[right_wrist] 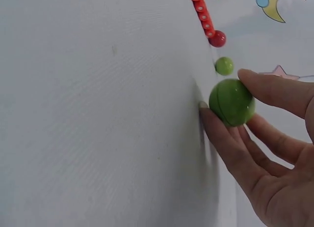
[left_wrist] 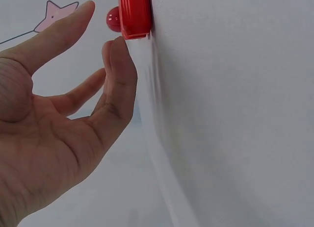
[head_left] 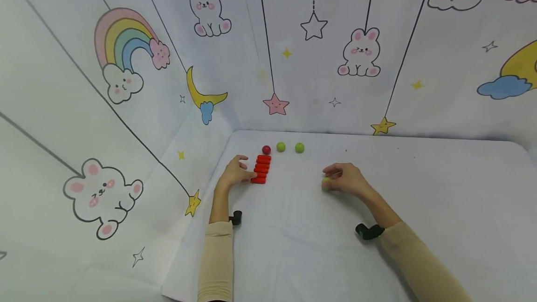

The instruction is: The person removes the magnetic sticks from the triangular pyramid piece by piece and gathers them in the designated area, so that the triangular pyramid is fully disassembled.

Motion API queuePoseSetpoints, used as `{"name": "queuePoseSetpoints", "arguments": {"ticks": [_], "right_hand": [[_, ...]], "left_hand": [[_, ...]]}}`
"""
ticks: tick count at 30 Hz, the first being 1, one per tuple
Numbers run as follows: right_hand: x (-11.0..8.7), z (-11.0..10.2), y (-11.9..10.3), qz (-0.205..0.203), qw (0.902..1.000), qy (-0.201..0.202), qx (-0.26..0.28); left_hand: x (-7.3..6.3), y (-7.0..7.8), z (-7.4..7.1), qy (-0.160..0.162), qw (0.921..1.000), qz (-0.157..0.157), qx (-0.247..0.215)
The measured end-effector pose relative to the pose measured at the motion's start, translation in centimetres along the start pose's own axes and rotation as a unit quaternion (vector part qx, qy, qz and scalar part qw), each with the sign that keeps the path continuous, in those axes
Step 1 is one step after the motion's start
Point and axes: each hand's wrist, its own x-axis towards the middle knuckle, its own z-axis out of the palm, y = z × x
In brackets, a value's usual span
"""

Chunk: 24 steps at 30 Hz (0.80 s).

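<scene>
On the left of the white table, several short red cylinders [head_left: 261,170] lie side by side in a row. My left hand [head_left: 236,173] is beside the near end of that row, thumb and fingers spread apart with nothing between them; in the left wrist view its fingertips are right by the end of a red cylinder [left_wrist: 136,15]. Further right, my right hand [head_left: 347,181] pinches a green ball [right_wrist: 232,102] between thumb and fingers, close over the table surface. The ball shows a seam line around it in the right wrist view.
Past the far end of the row sits a red ball [head_left: 266,149], with a green ball [head_left: 281,146] and another green ball [head_left: 299,147] to its right. White cloth walls with cartoon drawings [head_left: 360,52] rise behind and to the left of the table [head_left: 293,255].
</scene>
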Motion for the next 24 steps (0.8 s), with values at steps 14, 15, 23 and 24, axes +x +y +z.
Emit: {"name": "queuePoseSetpoints", "arguments": {"ticks": [14,15,23,24], "right_hand": [[3.7,1.5,-1.4,0.001,0.9959,0.09,-0.007],[4.1,1.5,-1.5,-0.001,0.9953,0.096,-0.009],[6.7,1.4,-2.3,-0.031,0.99,0.134,-0.031],[7.0,1.2,-2.3,-0.04,0.9892,0.136,-0.036]], "left_hand": [[0.4,1.9,0.9,0.005,0.9955,0.085,-0.042],[0.3,2.1,1.1,0.0,0.9952,0.088,-0.044],[0.3,2.6,2.9,-0.052,0.9921,0.097,-0.06],[0.3,2.7,3.0,-0.057,0.9915,0.098,-0.064]]}}
